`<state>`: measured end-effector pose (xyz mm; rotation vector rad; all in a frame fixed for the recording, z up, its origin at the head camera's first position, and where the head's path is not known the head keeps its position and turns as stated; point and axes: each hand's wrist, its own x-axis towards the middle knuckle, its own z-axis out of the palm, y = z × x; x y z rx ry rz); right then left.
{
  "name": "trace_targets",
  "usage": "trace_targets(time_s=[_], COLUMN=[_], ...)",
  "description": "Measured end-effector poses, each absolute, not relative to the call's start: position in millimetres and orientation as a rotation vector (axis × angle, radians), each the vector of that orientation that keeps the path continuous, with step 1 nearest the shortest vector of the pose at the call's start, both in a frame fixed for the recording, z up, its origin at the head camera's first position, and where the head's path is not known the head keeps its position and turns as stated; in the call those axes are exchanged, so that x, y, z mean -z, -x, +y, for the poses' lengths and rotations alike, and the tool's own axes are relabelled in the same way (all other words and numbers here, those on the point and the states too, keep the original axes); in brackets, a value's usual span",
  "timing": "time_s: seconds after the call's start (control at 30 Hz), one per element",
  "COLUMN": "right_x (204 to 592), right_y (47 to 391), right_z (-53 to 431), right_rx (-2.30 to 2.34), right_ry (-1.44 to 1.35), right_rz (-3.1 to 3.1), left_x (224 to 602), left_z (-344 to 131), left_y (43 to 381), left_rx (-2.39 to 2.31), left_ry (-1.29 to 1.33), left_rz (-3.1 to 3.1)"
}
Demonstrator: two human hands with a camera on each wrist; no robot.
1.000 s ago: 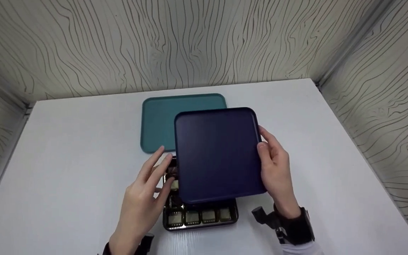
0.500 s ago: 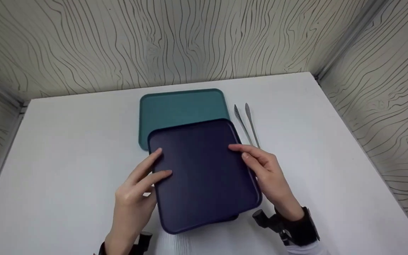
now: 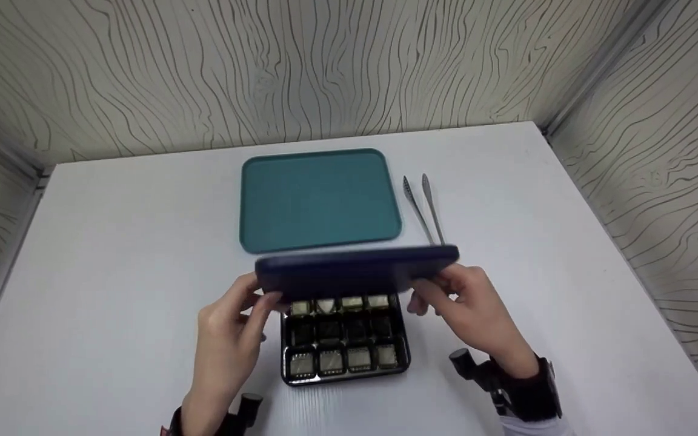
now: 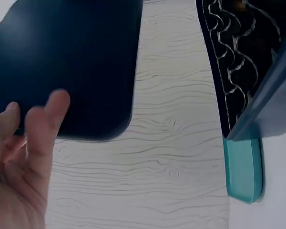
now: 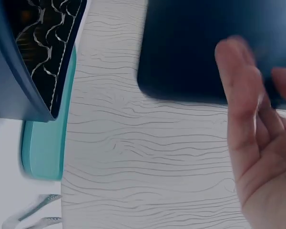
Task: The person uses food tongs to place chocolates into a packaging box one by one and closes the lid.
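In the head view a dark blue lid (image 3: pixel 355 269) is tipped steeply, edge toward the camera, above the back part of a dark box (image 3: pixel 349 380). My left hand (image 3: pixel 225 339) pinches the lid near its left corner, thumb on the near side. On the other side, my right hand (image 3: pixel 476 315) grips it at the right end. The box is divided into small compartments, with pale gold squares in the front and back visible rows and a darker middle row. Both wrist views show the lid (image 4: pixel 76 57) raised apart from the box's blue wall (image 5: pixel 19 86).
Behind the box lies a flat teal tray (image 3: pixel 319 200) on the white table (image 3: pixel 131 272). Metal tongs (image 3: pixel 429 212) lie to the tray's right, their lower end hidden by the lid. Wood-patterned panels (image 3: pixel 325 72) enclose the back and sides.
My left hand has taken hold of the lid, which moved left and then tipped from facing up to nearly edge-on. The box's front rows and the tongs have come into view.
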<state>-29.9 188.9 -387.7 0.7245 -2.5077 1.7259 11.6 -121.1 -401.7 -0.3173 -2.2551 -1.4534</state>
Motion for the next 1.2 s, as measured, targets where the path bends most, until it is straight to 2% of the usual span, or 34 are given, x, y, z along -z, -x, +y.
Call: trace_targets(time_s=[0.27, 0.43, 0.73, 1.2], right_x=[390, 395, 418, 432], right_y=[37, 41, 48, 41], right_z=[183, 182, 169, 157], right_rx=[-1.522, -1.430, -0.906, -0.608], right_ry=[-0.339, -0.206, -0.315, -0.330], right_rz=[-2.846, -3.064, -3.351, -3.293], left_x=[400, 402, 415, 430], left_z=[-123, -119, -123, -122], left_y=[-11, -9, -6, 0], left_rx=[1.546, 1.548, 1.355, 1.026], left_ry=[0.044, -0.112, -0.089, -0.029], left_rz=[-2.667, -2.904, -3.078, -3.197])
